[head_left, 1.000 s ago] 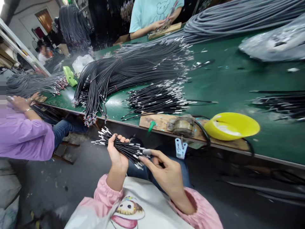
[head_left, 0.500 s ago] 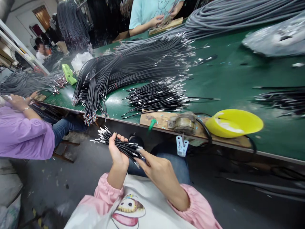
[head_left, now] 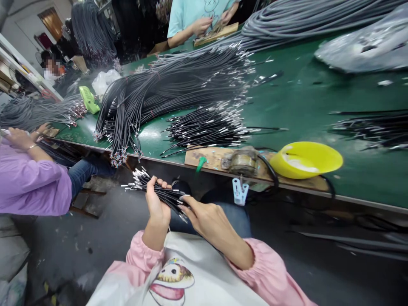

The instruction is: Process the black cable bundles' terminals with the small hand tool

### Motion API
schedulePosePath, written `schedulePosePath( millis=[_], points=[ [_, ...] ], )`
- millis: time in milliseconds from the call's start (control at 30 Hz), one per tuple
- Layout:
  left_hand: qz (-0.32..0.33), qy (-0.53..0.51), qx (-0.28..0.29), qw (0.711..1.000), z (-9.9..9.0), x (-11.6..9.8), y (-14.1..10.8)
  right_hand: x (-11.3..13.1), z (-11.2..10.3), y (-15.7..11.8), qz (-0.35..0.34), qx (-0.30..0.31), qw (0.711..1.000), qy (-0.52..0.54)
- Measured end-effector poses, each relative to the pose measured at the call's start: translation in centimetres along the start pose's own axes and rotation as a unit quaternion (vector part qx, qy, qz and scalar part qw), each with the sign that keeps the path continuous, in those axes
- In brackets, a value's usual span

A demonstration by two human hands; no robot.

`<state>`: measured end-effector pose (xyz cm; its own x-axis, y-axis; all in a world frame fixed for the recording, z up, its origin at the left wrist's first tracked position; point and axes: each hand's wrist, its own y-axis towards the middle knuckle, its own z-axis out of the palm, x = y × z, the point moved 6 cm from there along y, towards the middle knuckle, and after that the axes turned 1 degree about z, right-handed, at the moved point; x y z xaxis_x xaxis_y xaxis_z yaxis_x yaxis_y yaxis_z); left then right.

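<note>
My left hand [head_left: 157, 203] grips a bundle of short black wires [head_left: 149, 188] with white-tipped ends, held over my lap below the table edge. My right hand [head_left: 204, 219] sits at the bundle's right end, its fingertips pinching the wire ends there. On the green table [head_left: 306, 106] above my hands lies a pile of similar short black wires [head_left: 210, 127].
A large heap of long black cables [head_left: 165, 89] drapes over the table's front edge. A wooden board [head_left: 213, 157] carries a small motor device [head_left: 244, 161]; a yellow bowl [head_left: 306, 159] stands beside it. A person in purple [head_left: 28, 178] sits at left, another in teal [head_left: 197, 17] across.
My right hand has drawn in from beside the bundle and closed its fingers on the wire ends. The view has shifted slightly left.
</note>
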<state>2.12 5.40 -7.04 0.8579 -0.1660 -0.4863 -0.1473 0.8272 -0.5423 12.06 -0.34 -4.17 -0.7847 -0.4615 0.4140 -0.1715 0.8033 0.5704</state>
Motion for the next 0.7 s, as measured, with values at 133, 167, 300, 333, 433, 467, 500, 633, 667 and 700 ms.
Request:
schedulePosePath(
  millis=[133,167,300,333,433,467,500,633,667,700],
  points=[
    [0.011,0.013,0.001,1.0,0.1,-0.1,0.1,0.2,0.6,-0.3,-0.014,-0.003,0.998,-0.053],
    [0.01,0.016,-0.001,1.0,0.0,-0.1,0.2,0.2,0.7,-0.3,-0.018,-0.005,0.998,-0.059],
    [0.054,0.068,0.005,0.996,0.0,-0.4,0.3,0.7,0.4,-0.5,-0.045,-0.019,0.995,-0.084],
    [0.086,0.088,0.009,0.992,0.1,-0.7,0.3,0.8,0.3,-0.5,-0.049,-0.018,0.995,-0.085],
    [0.156,0.131,0.024,0.979,0.4,-1.1,0.1,0.8,0.5,-0.2,-0.024,0.031,0.999,-0.002],
    [0.156,0.136,0.031,0.978,0.5,-0.9,0.0,0.7,0.8,-0.1,0.0,0.063,0.996,0.063],
    [0.148,0.138,0.038,0.979,0.6,-0.7,0.1,0.5,1.2,-0.1,0.031,0.095,0.986,0.136],
    [0.096,0.115,0.035,0.988,0.8,-1.4,1.3,-0.2,2.2,-1.2,0.145,0.161,0.914,0.344],
    [0.085,0.09,0.02,0.992,0.7,-2.1,1.8,-0.3,2.2,-1.8,0.163,0.165,0.9,0.369],
    [0.078,0.058,0.005,0.995,0.6,-3.0,2.4,-0.5,2.2,-2.4,0.184,0.169,0.882,0.399]
  ],
)
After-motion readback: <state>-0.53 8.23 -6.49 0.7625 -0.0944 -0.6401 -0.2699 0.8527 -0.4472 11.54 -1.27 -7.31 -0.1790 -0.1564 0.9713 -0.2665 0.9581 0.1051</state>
